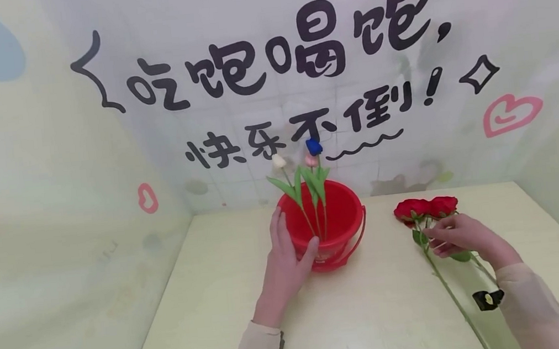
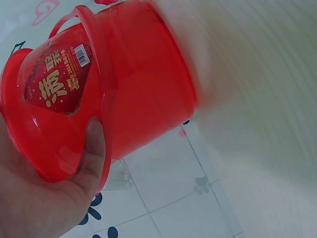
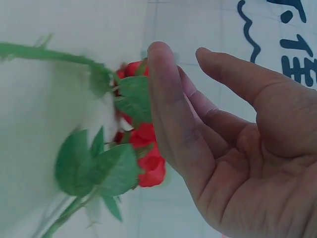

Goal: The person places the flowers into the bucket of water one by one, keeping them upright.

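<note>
A red bucket [image 1: 340, 208] stands at the back middle of the table, its handle hanging down. In it lean three tulips: a white tulip [image 1: 279, 161], a pink tulip [image 1: 311, 160] and a blue tulip [image 1: 313, 146]. My left hand [image 1: 285, 268] holds the bucket, fingers along its left side and thumb [image 2: 94, 141] against the front wall below the rim; the fingertips are hidden in the left wrist view. To the right lie red roses [image 1: 412, 209] with long green stems. My right hand [image 1: 457, 236] hovers over the stems just below the blooms, thumb apart from the fingers, holding nothing.
Behind the table [image 1: 210, 291] hangs a pale backdrop [image 1: 225, 13] with large black characters and pink hearts, reaching round both sides. A small black item [image 1: 488, 300] with a yellow mark sits by the right sleeve. The bucket carries a dark red label [image 2: 59, 77].
</note>
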A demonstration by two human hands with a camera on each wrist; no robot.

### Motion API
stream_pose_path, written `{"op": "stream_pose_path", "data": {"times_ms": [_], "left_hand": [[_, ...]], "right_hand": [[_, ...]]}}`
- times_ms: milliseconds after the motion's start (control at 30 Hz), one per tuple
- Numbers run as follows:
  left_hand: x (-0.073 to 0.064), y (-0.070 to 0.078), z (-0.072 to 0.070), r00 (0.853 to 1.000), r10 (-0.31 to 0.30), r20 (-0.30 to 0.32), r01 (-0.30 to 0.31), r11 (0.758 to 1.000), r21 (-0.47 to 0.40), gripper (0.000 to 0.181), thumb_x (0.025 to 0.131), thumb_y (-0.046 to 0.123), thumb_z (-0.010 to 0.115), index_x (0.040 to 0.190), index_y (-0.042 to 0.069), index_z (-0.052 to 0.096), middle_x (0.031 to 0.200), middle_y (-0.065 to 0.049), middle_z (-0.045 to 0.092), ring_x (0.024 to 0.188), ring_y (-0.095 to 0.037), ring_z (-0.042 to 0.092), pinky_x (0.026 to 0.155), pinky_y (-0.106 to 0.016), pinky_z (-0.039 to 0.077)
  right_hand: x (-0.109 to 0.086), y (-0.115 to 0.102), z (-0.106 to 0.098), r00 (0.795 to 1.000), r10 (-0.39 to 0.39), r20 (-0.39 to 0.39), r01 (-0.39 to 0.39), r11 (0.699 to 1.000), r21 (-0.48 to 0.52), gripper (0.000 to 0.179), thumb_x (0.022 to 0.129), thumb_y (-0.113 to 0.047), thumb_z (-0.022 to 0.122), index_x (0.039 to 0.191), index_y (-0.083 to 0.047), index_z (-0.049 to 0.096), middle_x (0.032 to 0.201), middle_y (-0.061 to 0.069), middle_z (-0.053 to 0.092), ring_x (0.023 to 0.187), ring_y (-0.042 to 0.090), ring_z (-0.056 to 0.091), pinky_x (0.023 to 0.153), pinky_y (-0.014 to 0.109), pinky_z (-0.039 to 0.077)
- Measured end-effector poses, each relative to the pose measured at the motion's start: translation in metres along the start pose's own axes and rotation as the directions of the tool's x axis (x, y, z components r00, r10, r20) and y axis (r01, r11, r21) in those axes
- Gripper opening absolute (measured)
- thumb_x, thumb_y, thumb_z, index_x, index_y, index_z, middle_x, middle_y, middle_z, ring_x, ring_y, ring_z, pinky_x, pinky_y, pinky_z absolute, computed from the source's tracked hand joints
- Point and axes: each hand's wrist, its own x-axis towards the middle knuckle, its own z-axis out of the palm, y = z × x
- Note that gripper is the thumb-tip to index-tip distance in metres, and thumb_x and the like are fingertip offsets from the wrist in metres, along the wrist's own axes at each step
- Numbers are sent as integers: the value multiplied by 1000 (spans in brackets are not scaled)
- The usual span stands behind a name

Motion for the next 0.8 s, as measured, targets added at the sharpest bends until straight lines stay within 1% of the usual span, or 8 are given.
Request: {"op": "stream_pose_path", "data": {"times_ms": [133, 267, 367, 467, 633, 800], "left_hand": [[0, 0, 0, 1000, -5, 1, 5, 1000, -5, 106, 95, 49, 76, 170, 17, 9, 172, 0, 21, 140, -25, 52, 90, -44, 63], [0, 0, 1, 1000, -2, -4, 2, 1000, -8, 104, 96, 48, 75, 170, 17, 9, 172, -1, 22, 138, -26, 54, 90, -45, 63], [-1, 1, 1, 1000, -2, -1, 2, 1000, -4, 104, 96, 49, 74, 170, 16, 9, 172, -1, 22, 139, -27, 54, 90, -45, 62], [-2, 1, 2, 1000, -6, 6, 6, 1000, -2, 104, 96, 49, 74, 170, 16, 9, 172, 0, 21, 138, -27, 54, 90, -45, 62], [-2, 2, 2, 1000, -18, 15, 18, 1000, -1, 105, 96, 50, 74, 170, 18, 8, 172, 0, 20, 139, -25, 53, 90, -44, 62], [1, 2, 0, 1000, -1, 3, 1, 1000, 6, 104, 96, 54, 72, 170, 16, 8, 172, -3, 21, 137, -28, 55, 89, -44, 63]], "right_hand": [[0, 16, 2, 1000, 29, -1, -29, 999, 37, 34, 108, -22, 64, 107, 12, 65, 94, 13, 75, 80, 22, 75, 74, 34, 65], [3, 27, 5, 999, 28, -38, -24, 996, 83, 34, 108, -18, 63, 111, 16, 64, 93, 12, 76, 78, 19, 75, 72, 33, 65], [5, 31, 8, 997, 34, -66, -28, 996, 85, 31, 108, -15, 63, 109, 16, 64, 91, 10, 75, 76, 18, 75, 71, 33, 65], [4, 34, 12, 997, 28, -72, -23, 998, 63, 27, 106, -12, 64, 106, 15, 66, 88, 8, 74, 76, 17, 74, 70, 32, 65], [-2, 37, 17, 997, 33, -71, -33, 999, -10, 23, 102, -13, 70, 98, 10, 71, 80, 4, 71, 73, 15, 71, 68, 31, 64], [-3, 40, 21, 996, 51, -70, -58, 993, -105, 21, 98, -14, 75, 94, 6, 73, 76, 2, 68, 69, 15, 68, 65, 30, 62]]}}
